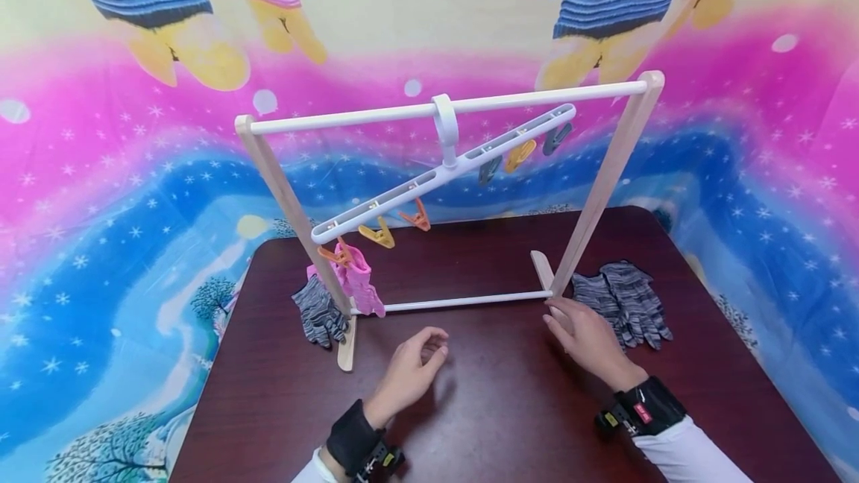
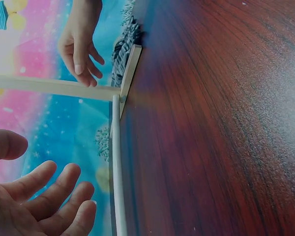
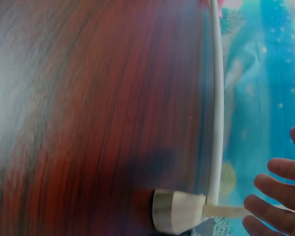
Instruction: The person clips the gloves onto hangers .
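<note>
My left hand is held over the table in front of the rack, its fingers loosely bent around nothing. My right hand hovers beside the rack's right foot, fingers relaxed, close to striped grey gloves. In the left wrist view both hands are free of any object. A white clip hanger hangs slanted from the rack's top bar. Several clothespins dangle beneath it. The orange clothespin at its left end holds a pink knitted piece, perhaps a glove or sock.
A wooden rack with a white lower bar stands on the dark red table. Another grey glove lies by its left foot. A patterned cloth surrounds the table's back and sides.
</note>
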The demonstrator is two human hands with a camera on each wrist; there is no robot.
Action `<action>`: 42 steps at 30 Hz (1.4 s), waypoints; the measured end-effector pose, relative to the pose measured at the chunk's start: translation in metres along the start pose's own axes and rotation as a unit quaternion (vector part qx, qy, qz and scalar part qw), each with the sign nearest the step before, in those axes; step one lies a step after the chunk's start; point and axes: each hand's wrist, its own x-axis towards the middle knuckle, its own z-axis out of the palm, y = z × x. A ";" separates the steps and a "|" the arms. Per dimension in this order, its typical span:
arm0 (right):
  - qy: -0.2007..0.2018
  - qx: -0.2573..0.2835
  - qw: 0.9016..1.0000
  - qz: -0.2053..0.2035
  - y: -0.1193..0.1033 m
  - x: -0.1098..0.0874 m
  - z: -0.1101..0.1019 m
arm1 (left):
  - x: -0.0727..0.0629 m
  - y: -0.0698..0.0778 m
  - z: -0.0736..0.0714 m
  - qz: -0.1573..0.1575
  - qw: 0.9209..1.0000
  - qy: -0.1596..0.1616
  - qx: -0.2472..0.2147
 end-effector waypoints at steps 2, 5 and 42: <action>0.002 -0.002 1.000 0.006 0.004 0.000 -0.003 | 0.000 0.002 0.002 -0.001 1.000 0.000 0.003; 0.009 -0.015 1.000 0.015 0.012 0.000 -0.006 | 0.001 0.004 0.005 0.005 1.000 0.000 0.006; 0.001 -0.093 0.982 0.167 0.092 0.017 -0.048 | 0.001 0.020 0.034 0.066 0.988 -0.075 0.116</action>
